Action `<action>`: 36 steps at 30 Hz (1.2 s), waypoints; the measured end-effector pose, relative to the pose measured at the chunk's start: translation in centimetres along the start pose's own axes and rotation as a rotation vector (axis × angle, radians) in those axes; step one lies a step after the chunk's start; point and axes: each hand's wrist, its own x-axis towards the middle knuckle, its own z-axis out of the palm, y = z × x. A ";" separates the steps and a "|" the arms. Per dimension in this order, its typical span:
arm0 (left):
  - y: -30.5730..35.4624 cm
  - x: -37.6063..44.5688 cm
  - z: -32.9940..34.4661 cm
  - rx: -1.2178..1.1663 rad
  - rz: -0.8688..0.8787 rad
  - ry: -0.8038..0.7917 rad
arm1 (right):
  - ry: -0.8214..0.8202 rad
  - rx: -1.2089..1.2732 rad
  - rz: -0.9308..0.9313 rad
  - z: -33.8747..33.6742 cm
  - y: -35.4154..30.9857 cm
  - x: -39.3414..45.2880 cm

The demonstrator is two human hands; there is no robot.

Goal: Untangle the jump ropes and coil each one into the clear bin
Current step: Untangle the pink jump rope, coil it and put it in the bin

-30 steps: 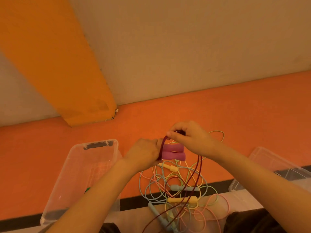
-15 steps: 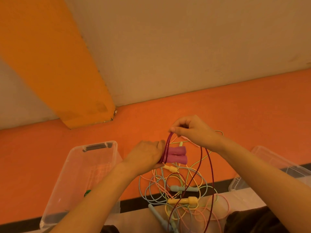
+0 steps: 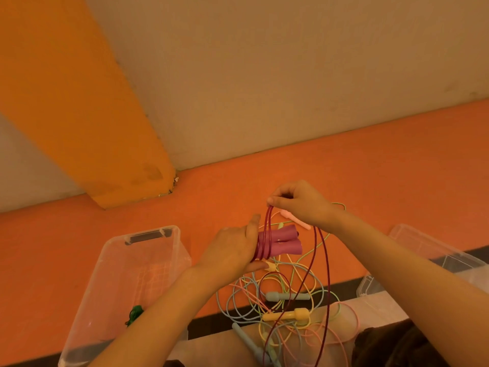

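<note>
looking down from a head-worn camera, a person's two bare forearms reach out over an orange floor [image 3: 370,165] that meets a pale wall. the left hand [image 3: 232,250] is curled around the ends of two magenta foam jump-rope handles [image 3: 280,241], which lie side by side and point to the right. several turns of dark red cord [image 3: 267,234] wrap around the handles right beside the left thumb. the right hand [image 3: 299,201], raised just above and to the right of the handles, pinches a loop of that same dark red cord between fingertips and thumb; two strands fall from it in long curves toward the bottom edge. under both hands sits a tangled pile of pastel ropes [image 3: 280,300], blue, yellow, green and pink, with a pale blue handle [image 3: 287,296] and a yellow handle [image 3: 287,315] lying in it. a clear plastic bin [image 3: 148,260] stands to the left, holding something small and green [image 3: 135,313], possibly a coiled rope. another clear container [image 3: 434,250] sits at the right edge.
</note>
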 end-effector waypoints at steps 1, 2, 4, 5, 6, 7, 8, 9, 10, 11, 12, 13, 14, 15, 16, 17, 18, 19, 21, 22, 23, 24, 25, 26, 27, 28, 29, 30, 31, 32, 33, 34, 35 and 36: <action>-0.1 0.0 0.0 -0.021 0.016 0.050 | 0.010 0.008 0.008 0.0 0.2 0.1; -0.2 0.0 0.2 -0.054 0.060 0.139 | 0.015 0.015 0.013 -0.1 0.3 0.1; -0.4 -0.1 0.7 -0.072 0.131 0.302 | 0.007 0.020 0.019 -0.1 0.5 0.2; -0.5 -0.1 1.1 -0.067 0.156 0.343 | -0.007 0.023 0.023 0.0 0.6 0.2; -0.5 -0.2 1.3 -0.046 0.187 0.354 | -0.024 0.027 0.025 0.1 0.6 0.2; -0.5 -0.1 1.4 -0.015 0.219 0.362 | -0.042 0.028 0.023 0.2 0.7 0.3; -0.5 0.0 1.4 0.018 0.242 0.363 | -0.060 0.024 0.020 0.4 0.7 0.3; -0.4 0.0 1.5 0.048 0.257 0.365 | -0.074 0.019 0.018 0.6 0.7 0.3; -0.3 0.0 1.5 0.071 0.269 0.363 | -0.083 0.015 0.017 0.7 0.7 0.3; -0.1 0.0 1.6 0.087 0.287 0.361 | -0.089 0.017 0.019 0.8 0.7 0.2; 0.0 -0.1 1.6 0.106 0.306 0.365 | -0.097 0.025 0.025 0.9 0.7 0.1; 0.0 -0.1 1.7 0.128 0.325 0.374 | -0.107 0.037 0.035 0.9 0.7 0.1; 0.1 -0.1 1.7 0.149 0.342 0.385 | -0.119 0.052 0.046 0.8 0.8 0.0; 0.1 -0.1 1.7 0.165 0.354 0.397 | -0.129 0.068 0.059 0.8 0.8 0.0; 0.1 -0.1 1.8 0.174 0.362 0.410 | -0.136 0.083 0.071 0.7 0.9 -0.1; 0.1 -0.1 1.9 0.173 0.366 0.422 | -0.139 0.099 0.084 0.6 0.9 -0.1; 0.1 -0.1 1.9 0.166 0.365 0.428 | -0.141 0.113 0.094 0.6 0.9 -0.1; 0.1 -0.2 1.9 0.157 0.363 0.434 | -0.143 0.122 0.100 0.5 0.9 -0.1; 0.2 -0.2 1.7 0.141 0.364 0.453 | -0.154 0.130 0.104 0.6 0.9 -0.1; 0.2 -0.3 1.6 0.129 0.362 0.457 | -0.160 0.132 0.107 0.6 0.9 -0.1; 0.2 -0.2 1.6 0.115 0.359 0.452 | -0.165 0.136 0.109 0.6 0.9 -0.1; 0.2 -0.2 1.5 0.099 0.353 0.443 | -0.167 0.137 0.111 0.5 0.9 0.0; 0.1 -0.2 1.5 0.087 0.345 0.430 | -0.165 0.133 0.114 0.4 1.0 0.0; 0.0 -0.2 1.4 0.083 0.338 0.423 | -0.160 0.125 0.116 0.3 1.0 0.0; -0.1 -0.2 1.5 0.084 0.332 0.423 | -0.154 0.114 0.116 0.2 1.1 0.0; -0.3 -0.2 1.5 0.083 0.332 0.423 | -0.149 0.107 0.114 0.1 1.2 0.0; -0.4 -0.2 1.5 0.080 0.334 0.419 | -0.144 0.104 0.111 0.0 1.3 0.0; -0.4 -0.2 1.5 0.079 0.336 0.414 | -0.140 0.105 0.108 0.0 1.3 0.1; -0.4 -0.2 1.5 0.080 0.337 0.412 | -0.139 0.108 0.107 -0.1 1.3 0.0; -0.2 -0.3 1.4 0.082 0.339 0.413 | -0.140 0.113 0.106 -0.1 1.2 0.0; -0.1 -0.3 1.3 0.086 0.342 0.414 | -0.146 0.119 0.105 -0.1 1.1 -0.1; 0.0 -0.3 1.3 0.093 0.345 0.416 | -0.155 0.125 0.103 0.0 1.1 -0.1; 0.1 -0.3 1.2 0.102 0.348 0.417 | -0.164 0.130 0.102 0.1 1.1 -0.2; 0.1 -0.3 1.2 0.113 0.353 0.419 | -0.168 0.131 0.100 0.2 1.2 -0.2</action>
